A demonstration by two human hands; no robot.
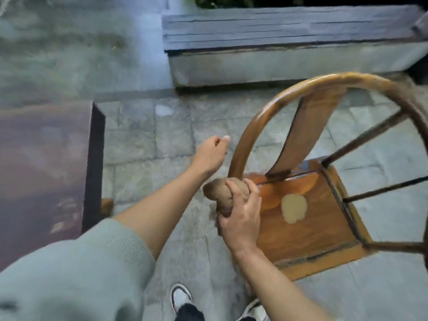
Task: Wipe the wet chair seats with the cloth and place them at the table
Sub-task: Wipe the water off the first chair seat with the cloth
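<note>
Your right hand (240, 216) grips a bunched brown cloth (223, 193) at the near left corner of the chair (308, 205), where the curved rail meets the seat. Your left hand (212, 154) hangs loosely curled just left of that rail, holding nothing. The desk (46, 170) stands well apart at left, across the paving.

Risks, as judged:
- The cloth is wadded tight; a ball gives little contact and would likely smear water rather than lift it.
- The lacquered seat (308, 218) looks glossy and slick. With only the cloth-filled hand on the frame, a lift could slip or swing a leg into the desk edge.
- The stone paving (148, 140) looks damp; footing during the carry is doubtful.

Materials: chair of smooth, varnished amber wood, horseshoe rail, flat curved back splat, dark thin side rods. A pale patch on the seat may be reflection or pooled water; cannot tell. Cloth coarse, absorbent-looking. Desk top dark, reddish, sheened.
</note>
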